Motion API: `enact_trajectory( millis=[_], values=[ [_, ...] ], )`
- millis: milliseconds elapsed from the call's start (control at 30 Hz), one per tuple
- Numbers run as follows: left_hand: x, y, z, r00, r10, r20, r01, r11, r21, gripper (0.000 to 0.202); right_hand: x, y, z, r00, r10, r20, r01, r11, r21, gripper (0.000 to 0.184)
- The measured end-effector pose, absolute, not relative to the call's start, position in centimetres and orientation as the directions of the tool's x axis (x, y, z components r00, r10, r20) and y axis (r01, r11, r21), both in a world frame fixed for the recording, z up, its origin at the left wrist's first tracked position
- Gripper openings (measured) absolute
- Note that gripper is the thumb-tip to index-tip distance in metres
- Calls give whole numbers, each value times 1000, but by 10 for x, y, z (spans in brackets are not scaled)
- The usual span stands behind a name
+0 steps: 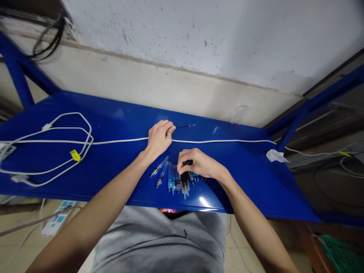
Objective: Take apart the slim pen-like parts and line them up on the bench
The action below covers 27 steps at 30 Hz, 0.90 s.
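Note:
My left hand [159, 137] is closed on a thin dark pen refill [184, 126], whose tip points right over the blue shelf. The hand rests across a white cable. Close by on the right, my right hand [200, 163] is bent over a row of pen parts, with a short black pen part [187, 162] between its fingers. Clear pen barrels [161, 176] with dark ends lie left of the row. Beside them are clear barrels with light blue ends [171, 182]. Several refills [185, 189] with pale ends lie under my right hand, which partly hides the row.
A white cable [216, 141] crosses the blue shelf [113, 151] and loops at the left, where a yellow tag [75, 155] hangs on it. Crumpled white tissue [275, 156] sits at the right. Blue frame bars rise at both ends, and a wall stands behind.

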State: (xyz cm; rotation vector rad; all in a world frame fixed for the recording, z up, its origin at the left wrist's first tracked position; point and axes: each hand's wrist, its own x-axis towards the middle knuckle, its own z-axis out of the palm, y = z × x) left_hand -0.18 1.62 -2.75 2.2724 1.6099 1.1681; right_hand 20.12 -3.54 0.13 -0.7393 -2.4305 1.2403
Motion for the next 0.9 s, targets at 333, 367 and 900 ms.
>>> enact_trajectory(
  millis=[333, 367, 900],
  values=[
    [-2, 17, -28, 155, 833, 531, 739, -454, 497, 27, 213, -29, 8, -745, 667, 7, 398, 453, -798, 17],
    [-2, 17, -28, 151, 831, 535, 738, -455, 498, 27, 219, -28, 10, -690, 723, 8, 444, 433, -784, 17],
    [12, 9, -28, 303, 803, 513, 512, -592, 623, 30, 245, -23, 21, -311, 949, 58, 565, 234, -791, 32]
  ],
)
